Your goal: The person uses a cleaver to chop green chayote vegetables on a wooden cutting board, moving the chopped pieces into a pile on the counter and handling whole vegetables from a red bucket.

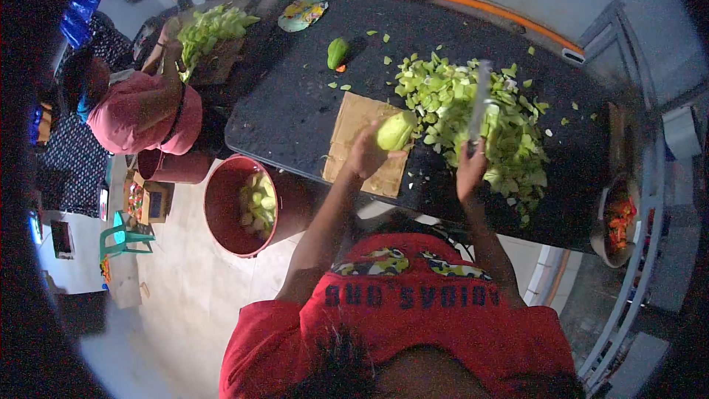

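My left hand grips a pale green, peeled-looking chayote over a piece of brown cardboard at the table's near edge. In my right hand is a knife, its slightly blurred blade pointing away from me over a wide heap of green peelings. A darker green whole chayote lies beyond the cardboard, next to a small orange piece. Peeled pale produce lies inside the red bucket on the floor to the left.
The black table has scattered peel bits. A patterned round item lies at its far left. Left, a person in pink handles leafy greens. A bowl of red pieces stands right; a green plastic chair stands lower left.
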Action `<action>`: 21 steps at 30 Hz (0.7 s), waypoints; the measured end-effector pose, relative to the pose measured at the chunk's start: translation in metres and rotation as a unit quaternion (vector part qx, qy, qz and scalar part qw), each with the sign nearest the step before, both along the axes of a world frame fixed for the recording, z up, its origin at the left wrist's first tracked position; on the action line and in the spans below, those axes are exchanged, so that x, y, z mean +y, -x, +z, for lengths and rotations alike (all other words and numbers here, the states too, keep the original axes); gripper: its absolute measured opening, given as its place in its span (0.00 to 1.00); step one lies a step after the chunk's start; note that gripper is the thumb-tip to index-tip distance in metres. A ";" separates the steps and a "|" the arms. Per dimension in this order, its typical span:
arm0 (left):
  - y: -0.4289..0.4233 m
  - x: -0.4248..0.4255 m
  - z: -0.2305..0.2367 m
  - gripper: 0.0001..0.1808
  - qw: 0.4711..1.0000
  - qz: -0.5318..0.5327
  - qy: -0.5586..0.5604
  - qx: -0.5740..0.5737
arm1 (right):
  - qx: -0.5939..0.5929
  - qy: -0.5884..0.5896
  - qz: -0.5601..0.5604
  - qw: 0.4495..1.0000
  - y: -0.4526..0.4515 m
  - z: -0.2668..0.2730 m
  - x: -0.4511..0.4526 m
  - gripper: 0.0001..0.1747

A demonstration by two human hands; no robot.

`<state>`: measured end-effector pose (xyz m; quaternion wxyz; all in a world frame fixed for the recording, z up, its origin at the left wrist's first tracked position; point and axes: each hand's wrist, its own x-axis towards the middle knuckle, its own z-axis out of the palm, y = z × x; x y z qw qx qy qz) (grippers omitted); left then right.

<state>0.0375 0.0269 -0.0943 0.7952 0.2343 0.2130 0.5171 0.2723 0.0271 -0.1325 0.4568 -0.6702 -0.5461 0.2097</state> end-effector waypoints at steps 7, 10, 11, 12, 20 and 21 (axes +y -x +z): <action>-0.011 0.006 0.032 0.31 0.994 0.039 -0.069 0.073 | -0.157 0.010 -0.012 0.987 -0.041 0.044 0.003 0.14; -0.013 0.017 0.016 0.31 0.996 0.084 0.011 -0.030 | -0.019 -0.003 0.087 0.996 -0.043 0.019 0.011 0.13; -0.015 0.020 0.011 0.31 0.996 0.081 0.007 -0.031 | -0.001 0.045 0.134 0.990 -0.043 0.003 0.017 0.16; -0.012 0.020 0.003 0.30 0.992 0.091 0.050 -0.077 | -0.044 0.002 0.133 0.990 -0.027 0.015 0.013 0.18; -0.023 0.011 0.019 0.30 0.977 0.107 0.144 -0.116 | -0.102 0.050 0.218 0.969 0.028 0.018 -0.014 0.21; -0.020 0.009 0.019 0.31 0.977 0.087 0.167 -0.103 | -0.154 0.019 0.229 0.961 0.032 0.035 -0.015 0.19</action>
